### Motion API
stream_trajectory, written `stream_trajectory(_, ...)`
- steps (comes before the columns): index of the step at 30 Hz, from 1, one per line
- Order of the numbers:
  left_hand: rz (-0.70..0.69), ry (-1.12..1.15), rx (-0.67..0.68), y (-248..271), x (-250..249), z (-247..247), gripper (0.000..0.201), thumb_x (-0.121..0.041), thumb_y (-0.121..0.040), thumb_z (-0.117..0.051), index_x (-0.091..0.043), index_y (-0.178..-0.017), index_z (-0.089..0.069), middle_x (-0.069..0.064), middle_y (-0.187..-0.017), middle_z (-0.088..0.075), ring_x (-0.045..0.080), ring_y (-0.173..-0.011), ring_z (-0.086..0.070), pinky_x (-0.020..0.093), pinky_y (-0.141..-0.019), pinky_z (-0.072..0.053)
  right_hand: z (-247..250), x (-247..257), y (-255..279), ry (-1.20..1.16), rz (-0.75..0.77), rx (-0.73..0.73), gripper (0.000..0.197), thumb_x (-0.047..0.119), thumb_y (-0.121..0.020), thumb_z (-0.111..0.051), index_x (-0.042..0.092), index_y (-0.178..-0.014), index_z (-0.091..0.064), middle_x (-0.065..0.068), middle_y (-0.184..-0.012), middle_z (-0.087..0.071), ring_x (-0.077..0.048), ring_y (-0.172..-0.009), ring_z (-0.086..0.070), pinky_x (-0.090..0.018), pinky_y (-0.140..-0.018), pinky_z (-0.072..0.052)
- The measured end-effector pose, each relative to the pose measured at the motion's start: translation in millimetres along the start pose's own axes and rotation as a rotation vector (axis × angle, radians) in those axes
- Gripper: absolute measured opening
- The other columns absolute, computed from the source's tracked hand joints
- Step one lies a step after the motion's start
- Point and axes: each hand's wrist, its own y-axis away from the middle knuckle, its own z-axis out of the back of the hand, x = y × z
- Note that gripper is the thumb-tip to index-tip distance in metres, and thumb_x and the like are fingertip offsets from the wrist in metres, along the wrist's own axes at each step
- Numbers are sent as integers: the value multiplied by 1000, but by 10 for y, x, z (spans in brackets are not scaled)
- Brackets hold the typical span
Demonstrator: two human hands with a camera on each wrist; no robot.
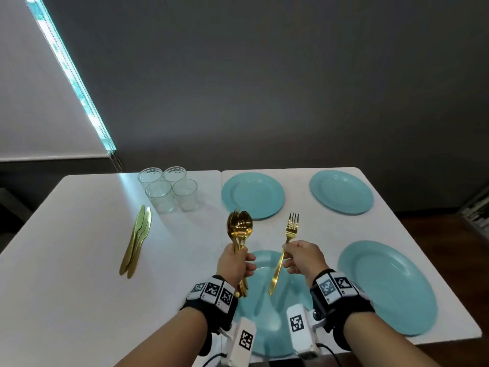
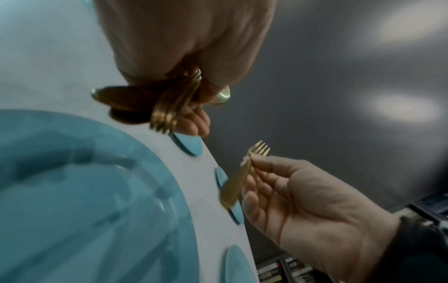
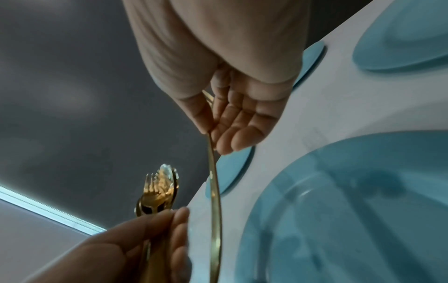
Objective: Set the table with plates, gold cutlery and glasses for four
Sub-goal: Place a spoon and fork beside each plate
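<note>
My left hand (image 1: 236,260) grips a bundle of gold spoons and forks (image 1: 239,229) upright above the near plate (image 1: 267,313). My right hand (image 1: 299,256) pinches a single gold fork (image 1: 284,250) by its neck, tines up, handle hanging over that same plate. In the left wrist view the bundle (image 2: 169,103) sits in the fist and the single fork (image 2: 242,176) shows in the other hand. Blue plates lie at far left (image 1: 252,194), far right (image 1: 341,190) and near right (image 1: 386,284). Several clear glasses (image 1: 169,189) stand grouped at the back. Gold knives (image 1: 136,239) lie stacked on the left.
Two white tables (image 1: 66,260) butt together, with a seam running between the glasses and the plates. A dark grey wall rises behind, with a window blind at the left. The floor and a shelf of books (image 1: 476,210) lie beyond the right edge.
</note>
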Motion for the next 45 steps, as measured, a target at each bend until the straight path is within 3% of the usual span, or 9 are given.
stream_trajectory(6, 37, -56, -163, -39, 54, 364, 17, -9, -93, -41, -13, -77, -46, 4, -68, -50, 15, -49, -40, 24, -45, -33, -213, -148, 16, 130, -107, 133, 10, 10, -89, -53, 8, -80, -56, -7, -73, -56, -17, -48, -48, -23, -43, -41)
stream_trajectory(14, 48, -107, -166, -156, -37, 942, 10, -9, -93, -42, -9, -85, -47, 5, -70, -52, 16, -52, -42, 25, -46, -35, -958, -301, 129, 359, -85, 269, 17, 10, -87, -63, 15, -72, -55, -4, -66, -59, -12, -44, -50, -20, -39, -39)
stream_trajectory(21, 59, -160, -116, -209, 58, 1486, 9, -12, -94, -41, -11, -90, -49, 4, -74, -55, 15, -55, -47, 24, -48, -38, -1649, -419, 313, 605, -79, 217, 21, 10, -85, -67, 15, -67, -56, -1, -68, -58, -13, -45, -53, -20, -42, -46)
stream_trajectory(25, 68, -126, -89, -187, 102, 1665, 12, -13, -94, -42, -8, -100, -52, 6, -75, -56, 16, -55, -51, 24, -49, -42, -1842, -505, 364, 788, -66, 177, 25, 11, -84, -64, 18, -61, -58, -1, -79, -64, -22, -82, -68, -28, -78, -56)
stream_trajectory(27, 75, -86, -76, -177, 103, 1720, 11, -12, -94, -43, -7, -97, -52, 7, -75, -54, 17, -54, -52, 25, -48, -45, -1872, -520, 393, 839, -69, 149, 11, 12, -85, -61, 13, -80, -71, -5, -95, -70, -22, -97, -67, -26, -85, -54)
stream_trajectory(30, 83, -77, -57, -161, 108, 1779, 9, -11, -94, -44, -6, -94, -51, 8, -75, -53, 18, -53, -53, 24, -47, -47, -1878, -561, 399, 892, -87, 87, 22, 12, -85, -56, 10, -100, -72, -6, -105, -70, -22, -98, -65, -23, -79, -52)
stream_trajectory(34, 95, -65, -34, -154, 121, 1810, 10, -11, -95, -44, -8, -90, -52, 9, -74, -54, 19, -54, -55, 25, -49, -49, -1886, -546, 429, 977, -110, 13, 22, 9, -86, -50, 8, -99, -67, -8, -105, -67, -24, -96, -64, -23, -69, -44)
stream_trajectory(41, 110, -43, -8, -132, 141, 1774, 10, -10, -95, -43, -9, -88, -51, 10, -75, -54, 19, -53, -55, 26, -49, -49, -1845, -570, 482, 1047, -110, -76, 18, 9, -90, -49, 8, -102, -63, -6, -108, -65, -22, -100, -63, -25, -71, -44)
stream_trajectory(45, 105, -40, -4, -120, 135, 1736, 11, -6, -94, -41, -9, -88, -50, 11, -75, -56, 21, -54, -55, 27, -49, -50, -1804, -597, 526, 1082, -95, -79, 15, 8, -91, -47, 9, -87, -61, -6, -100, -64, -21, -98, -63, -25, -72, -45)
